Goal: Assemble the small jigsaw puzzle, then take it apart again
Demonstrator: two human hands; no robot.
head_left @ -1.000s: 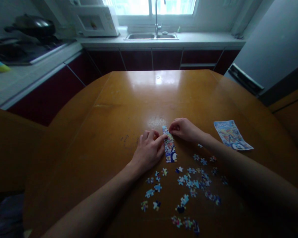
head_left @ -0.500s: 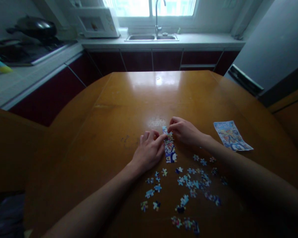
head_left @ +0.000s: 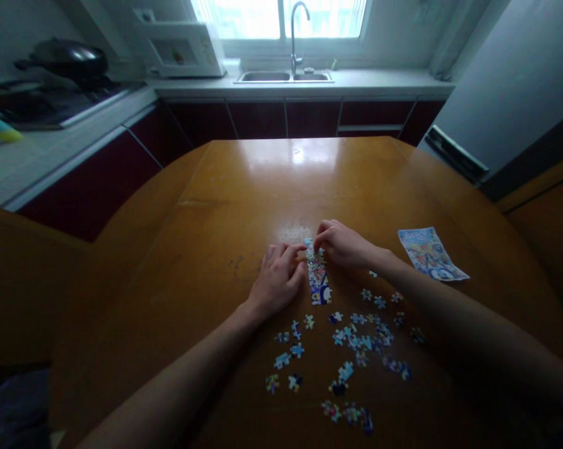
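Observation:
A narrow strip of joined jigsaw puzzle pieces (head_left: 318,280) lies on the wooden table, with a dark blue and white figure at its near end. To its left rests my left hand (head_left: 279,277), thumb and forefinger apart, the forefinger's tip at the strip's upper left edge. My right hand (head_left: 340,242) bends over the upper right side of the strip, fingertips pinched together on a puzzle piece there, mostly hidden by the fingers. Loose puzzle pieces (head_left: 366,343) are scattered nearer to me, some light blue, some multicoloured.
A printed picture sheet (head_left: 431,252) lies to the right, past my right forearm. The wooden table (head_left: 244,181) reaches toward a counter with a sink (head_left: 266,77) and a microwave (head_left: 181,51). A wok (head_left: 68,57) sits on the stove at left; a fridge (head_left: 505,81) stands at right.
My left thumb and forefinger have come off the strip's face and drawn back to its left edge. My right fingertips have shifted slightly left over the strip. The view has tilted up a little.

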